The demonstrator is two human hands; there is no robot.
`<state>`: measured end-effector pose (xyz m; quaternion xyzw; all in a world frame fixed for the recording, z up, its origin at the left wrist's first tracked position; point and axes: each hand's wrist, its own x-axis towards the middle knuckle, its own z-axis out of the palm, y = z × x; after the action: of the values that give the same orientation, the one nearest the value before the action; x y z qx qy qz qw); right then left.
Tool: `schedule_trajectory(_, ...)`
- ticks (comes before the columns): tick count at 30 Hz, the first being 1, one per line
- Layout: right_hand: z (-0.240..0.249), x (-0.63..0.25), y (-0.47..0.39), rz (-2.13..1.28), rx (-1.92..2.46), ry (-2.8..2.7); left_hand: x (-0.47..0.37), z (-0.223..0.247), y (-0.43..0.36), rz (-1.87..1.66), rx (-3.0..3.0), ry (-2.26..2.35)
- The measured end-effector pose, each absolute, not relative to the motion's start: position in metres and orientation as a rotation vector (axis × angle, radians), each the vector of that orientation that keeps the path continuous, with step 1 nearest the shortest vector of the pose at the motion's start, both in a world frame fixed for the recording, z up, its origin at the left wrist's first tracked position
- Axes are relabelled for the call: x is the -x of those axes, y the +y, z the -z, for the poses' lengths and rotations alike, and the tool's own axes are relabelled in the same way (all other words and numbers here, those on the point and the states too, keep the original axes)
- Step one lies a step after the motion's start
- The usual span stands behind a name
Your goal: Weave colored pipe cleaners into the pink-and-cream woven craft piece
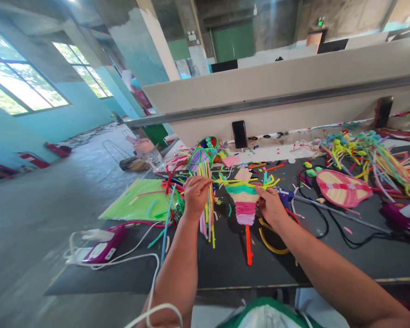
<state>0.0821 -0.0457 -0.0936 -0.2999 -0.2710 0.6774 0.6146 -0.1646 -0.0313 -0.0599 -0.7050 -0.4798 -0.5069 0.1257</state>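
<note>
A striped pipe-cleaner piece (245, 207), with yellow, teal, cream, pink and lilac bands, is held up over the dark table. A red-orange stem (248, 246) hangs below it. My right hand (269, 202) pinches its upper right edge. To the left, my left hand (197, 193) is closed with thumb and finger on a yellow pipe cleaner (220, 181) that runs to the top of the piece. Beside that hand hangs a bunch of yellow and lilac pipe cleaners (210, 218).
A black phone (239, 134) leans on the partition. Green sheets (136, 200) and a purple power strip (105, 245) lie left. At right are a pink leaf shape (344, 187), a blue glue gun (286, 198), cables and a pipe-cleaner heap (358, 152).
</note>
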Motion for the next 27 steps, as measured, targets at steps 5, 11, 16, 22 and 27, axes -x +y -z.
schedule_trajectory(5, 0.09, -0.083, -0.05, -1.641, 0.616, -0.716, 0.143, 0.068, -0.033, 1.484, 2.105, -1.406)
schedule_trajectory(11, 0.087, -0.084, -0.053, -1.63, 0.61, -0.713, 0.126, 0.066, -0.046, 1.471, 1.878, -1.339)
schedule_trajectory(16, 0.084, -0.087, -0.047, -1.56, 0.607, -0.572, 0.12, 0.06, -0.059, 1.928, 1.594, -1.489)
schedule_trajectory(22, 0.08, -0.091, -0.046, -1.557, 0.501, -0.497, 0.085, 0.07, -0.059, 2.651, 2.41, -2.023)
schedule_trajectory(27, 0.084, -0.083, -0.056, -1.72, 0.466, -0.62, 0.059, 0.071, -0.064, 3.625, 2.039, -1.779)
